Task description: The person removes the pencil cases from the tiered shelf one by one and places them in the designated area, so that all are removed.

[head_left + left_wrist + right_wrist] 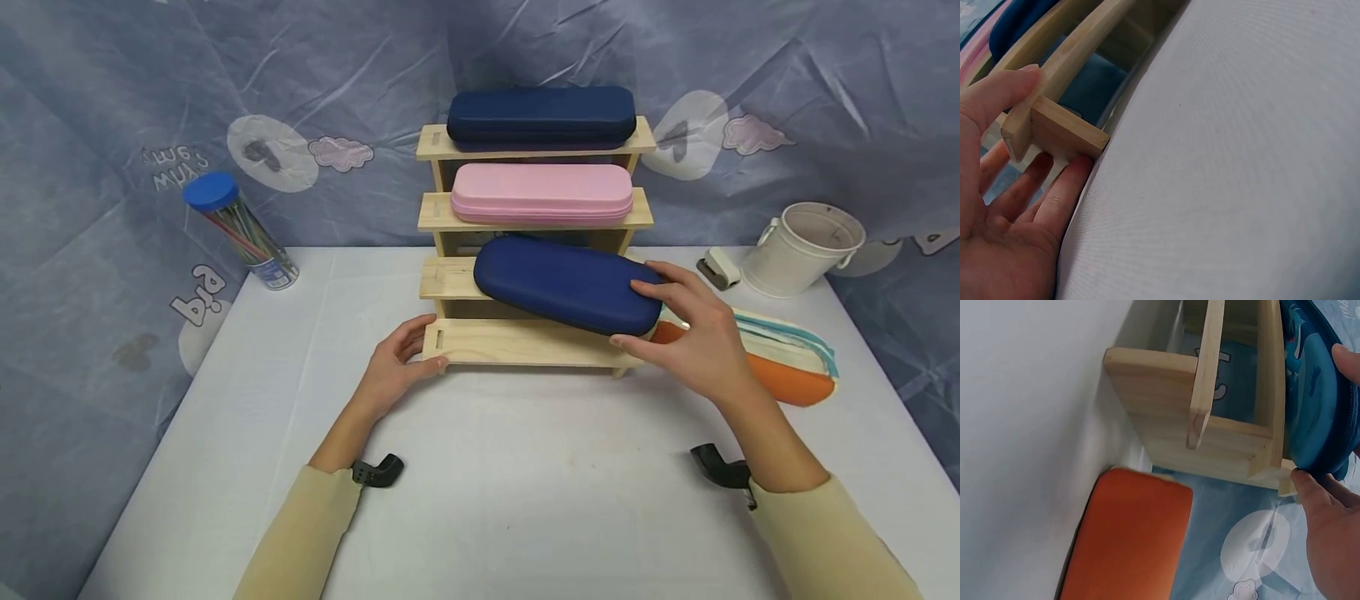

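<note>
While your left hand [397, 360] grips the wooden rack [525, 343], your right hand [686, 329] grasps a navy case [566, 283].
The case lies long-axis left-to-right, slanted across the lower steps, its right end in your right hand.

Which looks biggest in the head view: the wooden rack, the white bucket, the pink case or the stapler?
1. Wooden rack
2. Pink case
3. White bucket, smaller in area than the pink case though taller
4. Stapler, clearly smallest

Case [566, 285] on rack [525, 343] (third step)
</note>
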Motion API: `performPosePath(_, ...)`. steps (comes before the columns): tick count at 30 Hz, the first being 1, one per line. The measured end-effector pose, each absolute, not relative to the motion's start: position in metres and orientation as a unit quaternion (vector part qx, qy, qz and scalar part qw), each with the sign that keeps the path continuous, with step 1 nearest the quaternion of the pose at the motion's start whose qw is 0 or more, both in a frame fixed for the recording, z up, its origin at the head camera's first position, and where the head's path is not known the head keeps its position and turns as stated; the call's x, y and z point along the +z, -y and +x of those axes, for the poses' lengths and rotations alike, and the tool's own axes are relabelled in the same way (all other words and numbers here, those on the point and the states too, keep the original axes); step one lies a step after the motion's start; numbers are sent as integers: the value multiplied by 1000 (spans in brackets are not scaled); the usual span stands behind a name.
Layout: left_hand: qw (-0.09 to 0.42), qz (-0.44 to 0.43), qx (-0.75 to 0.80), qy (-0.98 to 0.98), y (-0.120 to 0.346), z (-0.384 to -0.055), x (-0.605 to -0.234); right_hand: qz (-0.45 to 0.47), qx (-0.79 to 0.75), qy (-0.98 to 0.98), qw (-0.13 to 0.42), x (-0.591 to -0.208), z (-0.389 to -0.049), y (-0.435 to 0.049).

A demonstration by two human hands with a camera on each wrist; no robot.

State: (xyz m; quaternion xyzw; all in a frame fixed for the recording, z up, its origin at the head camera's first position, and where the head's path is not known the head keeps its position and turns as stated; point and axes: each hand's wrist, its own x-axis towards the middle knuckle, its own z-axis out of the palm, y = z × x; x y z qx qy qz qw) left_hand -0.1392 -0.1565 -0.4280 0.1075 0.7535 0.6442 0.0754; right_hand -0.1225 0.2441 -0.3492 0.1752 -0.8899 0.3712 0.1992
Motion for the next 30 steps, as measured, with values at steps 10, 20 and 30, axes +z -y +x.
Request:
performPosePath(10, 75, 107, 648, -750, 156, -138, -427, 168, 358, 894, 210, -350, -106, -262)
performPosePath(20, 75, 111, 652, -747, 155, -139, -427, 170, 378, 885, 215, -347, -91, -280)
performPosePath(30, 74, 114, 655, -744, 155, -138, -426, 171, 421, 866, 207, -339, -74, -286)
